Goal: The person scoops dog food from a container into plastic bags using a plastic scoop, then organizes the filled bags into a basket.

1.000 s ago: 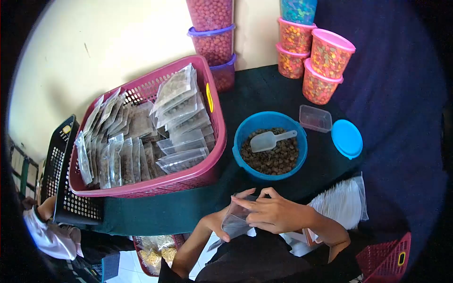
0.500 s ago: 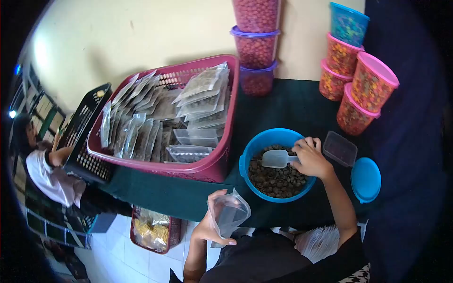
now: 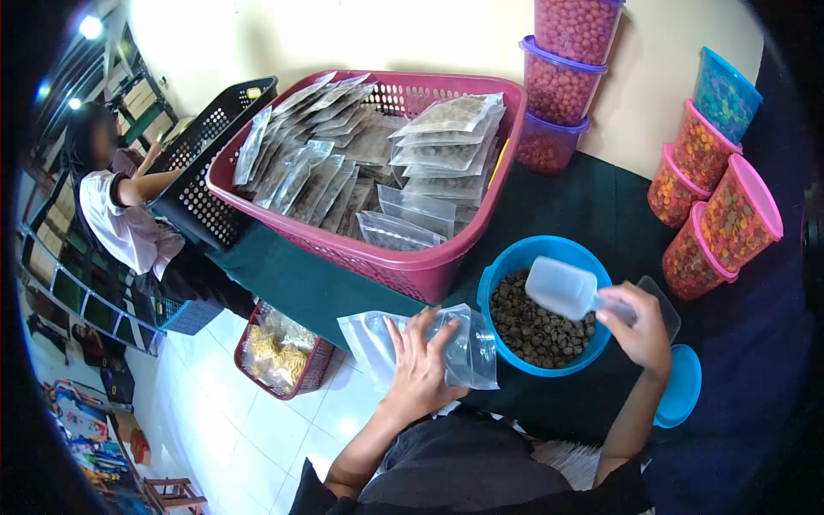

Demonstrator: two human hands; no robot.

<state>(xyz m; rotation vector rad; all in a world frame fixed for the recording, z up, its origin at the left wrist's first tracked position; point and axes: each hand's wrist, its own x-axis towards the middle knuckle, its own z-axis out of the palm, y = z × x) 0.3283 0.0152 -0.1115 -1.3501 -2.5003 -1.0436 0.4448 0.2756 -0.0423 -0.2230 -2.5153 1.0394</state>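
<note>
Right hand (image 3: 637, 328) out in front, curled round the handle of the pale scoop (image 3: 560, 287), blade over the dark pieces (image 3: 536, 330) in the blue bowl (image 3: 485, 296); and left hand (image 3: 421, 367), forearm angled forward, fingers fanned, has hold of the clear bag (image 3: 474, 356) just beside that bowl

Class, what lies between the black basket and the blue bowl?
In the head view, the maroon basket of packets stands between the black basket and the blue bowl, with dark green cloth showing beside it.
</note>
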